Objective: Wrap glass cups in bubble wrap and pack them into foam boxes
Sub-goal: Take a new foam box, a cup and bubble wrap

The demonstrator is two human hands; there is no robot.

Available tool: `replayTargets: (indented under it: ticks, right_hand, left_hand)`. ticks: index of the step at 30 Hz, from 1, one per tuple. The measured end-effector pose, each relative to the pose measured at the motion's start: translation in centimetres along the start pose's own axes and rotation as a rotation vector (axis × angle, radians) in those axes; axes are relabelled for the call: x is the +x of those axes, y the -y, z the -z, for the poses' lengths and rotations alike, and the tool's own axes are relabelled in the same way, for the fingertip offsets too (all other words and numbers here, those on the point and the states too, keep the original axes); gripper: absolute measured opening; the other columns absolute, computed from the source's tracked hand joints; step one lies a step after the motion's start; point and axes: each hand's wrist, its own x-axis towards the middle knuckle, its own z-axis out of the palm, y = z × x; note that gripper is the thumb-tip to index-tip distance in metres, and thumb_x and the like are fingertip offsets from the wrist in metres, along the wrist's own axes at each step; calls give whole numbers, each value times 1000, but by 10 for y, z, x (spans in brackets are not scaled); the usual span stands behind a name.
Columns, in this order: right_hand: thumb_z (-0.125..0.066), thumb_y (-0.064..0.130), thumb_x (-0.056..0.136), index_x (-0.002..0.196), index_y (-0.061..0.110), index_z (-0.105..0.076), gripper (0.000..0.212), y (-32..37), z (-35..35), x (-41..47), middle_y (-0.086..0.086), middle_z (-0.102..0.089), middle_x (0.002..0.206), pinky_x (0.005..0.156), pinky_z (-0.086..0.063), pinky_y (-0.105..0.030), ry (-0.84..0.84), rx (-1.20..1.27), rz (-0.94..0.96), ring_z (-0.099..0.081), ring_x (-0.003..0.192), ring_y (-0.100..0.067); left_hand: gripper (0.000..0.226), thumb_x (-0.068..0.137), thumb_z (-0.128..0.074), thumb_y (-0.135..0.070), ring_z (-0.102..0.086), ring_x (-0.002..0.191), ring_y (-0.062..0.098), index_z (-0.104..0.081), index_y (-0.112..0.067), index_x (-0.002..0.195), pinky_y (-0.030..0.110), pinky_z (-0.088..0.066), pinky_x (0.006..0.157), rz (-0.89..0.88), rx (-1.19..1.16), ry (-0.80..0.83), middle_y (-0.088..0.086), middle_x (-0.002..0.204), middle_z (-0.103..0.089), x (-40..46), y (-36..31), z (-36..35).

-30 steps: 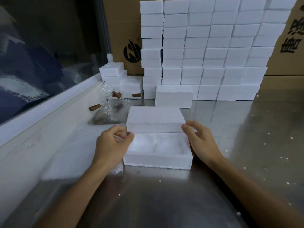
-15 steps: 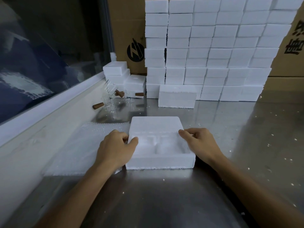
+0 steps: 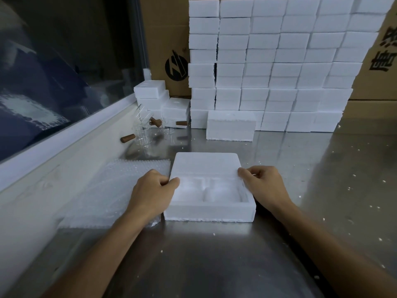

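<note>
A white foam box (image 3: pixel 209 212) lies on the steel table in front of me. Its foam lid (image 3: pixel 206 164) lies flat over the far half, so the near half shows white moulded hollows. My left hand (image 3: pixel 150 194) pinches the lid's near left corner. At the near right corner, my right hand (image 3: pixel 264 186) pinches it too. A sheet of bubble wrap (image 3: pixel 103 196) lies flat left of the box, partly under my left wrist. Clear glass cups (image 3: pixel 142 134) with brown wooden handles stand at the far left by the window sill.
A tall wall of stacked foam boxes (image 3: pixel 268 61) fills the back, with one foam box (image 3: pixel 231 127) standing in front of it. Brown cartons (image 3: pixel 167 39) are behind. A window and white sill (image 3: pixel 64 143) run along the left. Foam crumbs dot the table.
The lid was held tilted up above the far side of the box a second ago; it has come down flat over the far half. Both hands kept their hold on it.
</note>
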Motion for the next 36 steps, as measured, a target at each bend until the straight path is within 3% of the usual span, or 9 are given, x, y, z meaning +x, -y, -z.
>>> replayTargets:
  ticks: [7, 10, 12, 14, 15, 22, 26, 32, 36]
  right_hand:
    - [-66, 28, 85, 62, 19, -72, 26, -1, -1, 2, 7, -66, 52, 43, -37, -8, -30, -14, -16, -55, 45, 1]
    - [-66, 30, 84, 63, 20, -73, 25, -1, -1, 3, 7, -67, 54, 44, -37, -9, -20, -22, -29, -56, 46, 0]
    - [-66, 30, 83, 62, 20, -73, 24, -1, 0, 4, 7, -66, 53, 46, -37, -12, -9, -25, -35, -55, 45, 0]
    - [-67, 29, 82, 61, 20, -73, 24, 0, 1, 5, 6, -66, 53, 47, -38, -12, 0, -30, -40, -53, 45, 0]
    - [-68, 29, 82, 61, 19, -73, 24, 0, 0, 5, 6, -66, 54, 48, -39, -13, 1, -38, -41, -53, 45, 1]
    - [-75, 33, 78, 78, 26, -69, 9, 20, 6, 9, 10, -64, 63, 61, -45, -27, -26, -319, 14, -60, 62, -8]
    - [-75, 34, 81, 108, 28, -67, 29, 56, -22, 25, 14, -59, 86, 66, -42, -26, 111, -456, 228, -56, 77, -8]
    - [-68, 28, 87, 122, 16, -61, 37, 100, -115, 77, -3, -64, 116, 87, -52, -36, 364, -509, 414, -60, 101, -20]
    - [-70, 27, 85, 136, 18, -49, 56, 110, -174, 117, -7, -50, 132, 79, -44, -29, 457, -619, 560, -55, 106, -22]
  left_hand:
    - [46, 91, -58, -33, -55, 71, 19, -57, 4, 64, 28, -38, 59, 3, 3, -12, 1, 85, -54, 0, -1, -3]
    - [45, 92, -54, -35, -51, 78, 21, -53, -8, 56, 32, -38, 63, -54, 106, -36, 4, 90, -57, -3, -3, -2]
    - [26, 94, -50, -36, -48, 103, 21, -68, -17, 90, 38, -42, 85, -125, 225, -78, 3, 118, -57, -5, -4, 0]
    - [40, 98, -47, -31, -36, 132, 21, -51, -24, 137, 44, -29, 106, -221, 277, -34, -3, 148, -42, -3, -2, 2]
    - [43, 100, -44, -27, -32, 138, 18, -46, -28, 143, 44, -24, 110, -265, 261, 22, -8, 153, -37, -1, -2, 3]
    - [44, 101, -36, -22, -35, 136, 8, -49, -38, 140, 41, -19, 105, -240, 181, 145, -19, 152, -37, 4, -1, 3]
    - [43, 101, -36, -24, -35, 136, 10, -48, -39, 139, 44, -20, 107, -224, 187, 160, -19, 153, -35, 6, -1, 1]
    - [44, 99, -40, -29, -36, 134, 11, -46, -39, 142, 42, -21, 106, -264, 211, 152, -19, 154, -33, 5, 2, 1]
    - [46, 100, -40, -42, -34, 137, 8, -41, -37, 146, 43, -18, 115, -279, 258, 128, -17, 156, -31, 1, 3, -1]
